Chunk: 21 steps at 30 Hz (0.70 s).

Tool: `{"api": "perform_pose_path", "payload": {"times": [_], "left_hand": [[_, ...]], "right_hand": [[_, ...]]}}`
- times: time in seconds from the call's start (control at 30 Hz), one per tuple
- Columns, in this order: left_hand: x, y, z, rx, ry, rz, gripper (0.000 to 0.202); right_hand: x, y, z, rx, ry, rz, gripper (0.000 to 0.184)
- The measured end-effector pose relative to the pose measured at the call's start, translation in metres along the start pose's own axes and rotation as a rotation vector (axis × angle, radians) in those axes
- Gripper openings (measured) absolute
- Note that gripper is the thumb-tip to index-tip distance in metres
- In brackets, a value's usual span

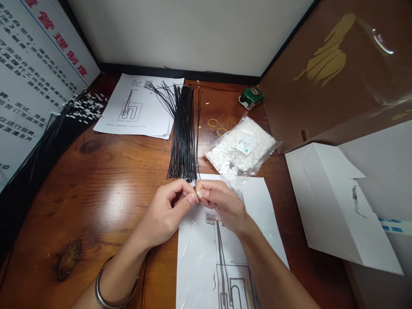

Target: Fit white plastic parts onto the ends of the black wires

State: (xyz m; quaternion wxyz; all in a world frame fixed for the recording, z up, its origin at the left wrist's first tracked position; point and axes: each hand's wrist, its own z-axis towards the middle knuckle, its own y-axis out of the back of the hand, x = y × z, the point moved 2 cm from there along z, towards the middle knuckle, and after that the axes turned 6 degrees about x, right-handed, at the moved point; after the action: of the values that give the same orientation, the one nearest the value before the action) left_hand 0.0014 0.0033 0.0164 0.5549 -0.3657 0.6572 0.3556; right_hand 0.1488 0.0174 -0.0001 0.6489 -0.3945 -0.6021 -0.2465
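My left hand (167,212) and my right hand (222,204) meet fingertip to fingertip above a printed drawing sheet (257,201) in a clear sleeve. Both hands pinch a very small piece between them, too small to name; it may be a white connector and a thin wire end. A bundle of thin black wires (184,133) lies straight just beyond the fingers. To its right sits a clear bag of small white plastic parts (241,148). A metal bangle (111,287) circles my left wrist.
A second drawing sheet (141,107) lies at the back. Finished black wires with white ends (77,109) pile at the left by a printed notice board (28,77). A green tape measure (251,98), rubber bands (213,122), a brown box (334,73) and white paper bag (334,210) stand right.
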Motion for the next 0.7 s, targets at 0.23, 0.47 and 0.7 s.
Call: {"api": "perform_pose_path", "payload": {"times": [0.23, 0.47, 0.7], "left_hand": [[0.0002, 0.0, 0.001, -0.006, 0.008, -0.007, 0.023], [0.0003, 0.0, -0.0004, -0.005, 0.013, -0.017, 0.024], [-0.0003, -0.0001, 0.0014, -0.006, 0.036, -0.018, 0.023]], "right_hand": [[-0.0002, -0.0003, -0.0004, -0.003, -0.001, -0.006, 0.026], [-0.0022, -0.0002, -0.0007, -0.019, -0.008, -0.013, 0.027], [-0.0024, -0.0008, -0.0009, -0.039, 0.0, -0.038, 0.027]]}}
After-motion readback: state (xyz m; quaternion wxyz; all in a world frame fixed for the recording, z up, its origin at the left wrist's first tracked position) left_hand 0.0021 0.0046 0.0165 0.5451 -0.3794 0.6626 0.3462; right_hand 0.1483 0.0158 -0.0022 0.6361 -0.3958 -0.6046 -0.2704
